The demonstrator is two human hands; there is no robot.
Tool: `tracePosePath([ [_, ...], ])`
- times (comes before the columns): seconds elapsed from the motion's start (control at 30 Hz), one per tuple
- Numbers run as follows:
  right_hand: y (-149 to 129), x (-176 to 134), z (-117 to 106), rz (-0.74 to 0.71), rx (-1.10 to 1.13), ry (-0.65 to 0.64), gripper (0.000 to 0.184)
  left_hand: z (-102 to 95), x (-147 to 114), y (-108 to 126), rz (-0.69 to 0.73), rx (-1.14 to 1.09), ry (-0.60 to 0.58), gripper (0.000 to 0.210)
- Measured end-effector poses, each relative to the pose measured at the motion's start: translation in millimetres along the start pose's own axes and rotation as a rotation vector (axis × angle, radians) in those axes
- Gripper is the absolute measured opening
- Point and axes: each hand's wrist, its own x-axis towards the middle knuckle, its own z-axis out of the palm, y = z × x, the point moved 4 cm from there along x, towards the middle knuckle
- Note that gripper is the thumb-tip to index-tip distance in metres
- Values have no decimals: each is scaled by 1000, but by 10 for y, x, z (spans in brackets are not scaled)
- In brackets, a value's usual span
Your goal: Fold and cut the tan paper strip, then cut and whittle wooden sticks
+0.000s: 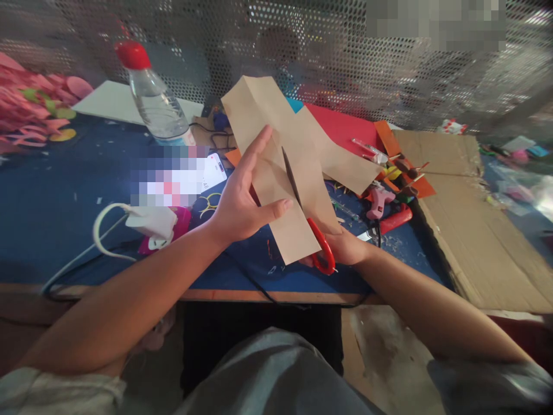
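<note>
A large sheet of light brown paper (302,138) is tilted up above the blue table, with a slit dividing its near part into strips. My left hand (242,202) lies against its left side, thumb and fingers stretched apart over the surface; any fingers beneath are hidden. My right hand (345,245) is closed on red-handled scissors (323,251), partly hidden behind the paper. One dark blade shows above the sheet between the strips, pointing away from me. The other blade is out of sight.
A water bottle (158,104) with a red cap stands at back left, near a lit phone (213,173) and a white charger (151,222). On the right lie a pink glue gun (380,199), a red-handled knife (395,219) and cardboard (488,230). Perforated metal mesh (207,34) rises behind.
</note>
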Motion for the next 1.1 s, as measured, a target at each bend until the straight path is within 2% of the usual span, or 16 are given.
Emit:
tracePosePath([
  [0.3,-28,4,4,32,-77,15,55,-1,7,-12,-89,-160,62,109],
  [0.67,27,-10,-14,100,-57,16,67,-1,7,29,-25,-75,73,106],
  [0.8,36,-10,-22,104,-32,17,64,1,4,3,16,-40,68,106],
  [0.9,55,-14,-27,118,-15,24,63,-8,3,-28,-5,-62,75,109],
  [1.1,75,-17,-35,114,-1,29,62,-10,2,-33,22,-54,25,112],
])
